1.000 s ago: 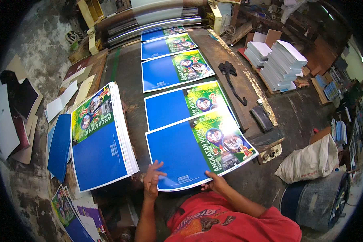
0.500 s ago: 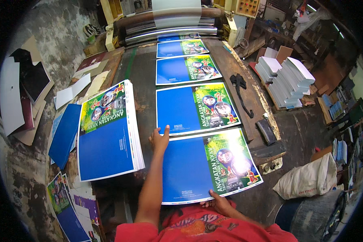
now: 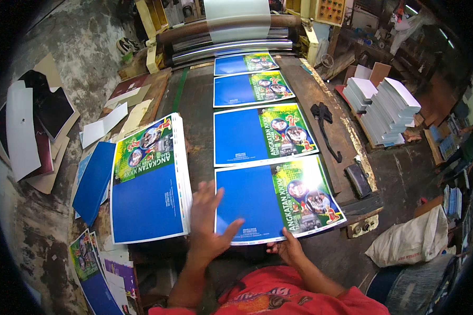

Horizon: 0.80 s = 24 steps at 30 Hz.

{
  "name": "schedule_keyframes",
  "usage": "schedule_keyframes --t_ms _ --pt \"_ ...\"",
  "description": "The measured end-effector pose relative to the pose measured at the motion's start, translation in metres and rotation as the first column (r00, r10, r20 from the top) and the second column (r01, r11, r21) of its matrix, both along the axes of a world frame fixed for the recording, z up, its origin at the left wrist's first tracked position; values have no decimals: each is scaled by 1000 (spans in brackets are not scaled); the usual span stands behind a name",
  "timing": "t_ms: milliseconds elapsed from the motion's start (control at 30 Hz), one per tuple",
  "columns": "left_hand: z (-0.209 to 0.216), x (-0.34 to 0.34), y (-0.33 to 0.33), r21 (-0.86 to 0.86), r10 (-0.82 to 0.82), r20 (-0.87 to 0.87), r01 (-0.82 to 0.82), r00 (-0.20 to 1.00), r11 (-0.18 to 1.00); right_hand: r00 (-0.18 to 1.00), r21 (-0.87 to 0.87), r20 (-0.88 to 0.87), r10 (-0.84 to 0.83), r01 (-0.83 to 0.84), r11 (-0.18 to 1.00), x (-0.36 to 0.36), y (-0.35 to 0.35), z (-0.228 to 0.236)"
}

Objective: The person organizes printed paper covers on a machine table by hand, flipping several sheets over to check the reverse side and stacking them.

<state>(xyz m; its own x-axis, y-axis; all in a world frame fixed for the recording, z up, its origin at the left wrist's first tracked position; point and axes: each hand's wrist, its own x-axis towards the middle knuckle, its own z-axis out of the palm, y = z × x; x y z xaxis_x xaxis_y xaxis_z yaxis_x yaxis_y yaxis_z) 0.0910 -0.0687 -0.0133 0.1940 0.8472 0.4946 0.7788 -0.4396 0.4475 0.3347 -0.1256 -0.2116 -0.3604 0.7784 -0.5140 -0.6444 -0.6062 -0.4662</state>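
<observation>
The nearest printed cover sheet, blue on one side and green with round photos on the other, lies lowest in a row on the dark feed table. My right hand pinches its near edge, thumb on top and fingers beneath. Beside the sheet's left edge my left hand is spread, thumb over the blue part, slightly blurred and gripping nothing. Just ahead lies another cover sheet, with more beyond it leading up to the metal rollers. A thick stack of the same sheets sits to the left.
Pale film hangs over the rollers. A black strap and a dark block lie along the table's right side. Farther right stand white paper stacks and a cream sack. Blue offcuts lie at the left.
My left hand has come back from the junction of the two nearest sheets and opened beside the nearest one. The row has moved farther toward the rollers; my right hand still pinches the near edge.
</observation>
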Motion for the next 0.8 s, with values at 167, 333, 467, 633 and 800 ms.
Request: schedule_keyframes --t_ms 167,333,467,633,800 --pt "-12 -82 -48 -112 306 -304 -353 902 929 999 4 12 -53 53 999 -9 31 6" --pt "-27 -97 -76 -244 298 -410 -419 862 874 996 40 -27 -88 89 995 -15 65 8" --pt "-29 -104 -76 -235 344 -225 -393 912 889 995 73 22 -94 92 993 -18 88 12" --pt "-25 -103 -65 -296 492 159 -433 856 851 985 112 59 -159 152 982 -26 114 15" --pt "-39 -109 -59 -243 542 167 -499 824 832 980 62 27 -197 196 979 -35 137 0"
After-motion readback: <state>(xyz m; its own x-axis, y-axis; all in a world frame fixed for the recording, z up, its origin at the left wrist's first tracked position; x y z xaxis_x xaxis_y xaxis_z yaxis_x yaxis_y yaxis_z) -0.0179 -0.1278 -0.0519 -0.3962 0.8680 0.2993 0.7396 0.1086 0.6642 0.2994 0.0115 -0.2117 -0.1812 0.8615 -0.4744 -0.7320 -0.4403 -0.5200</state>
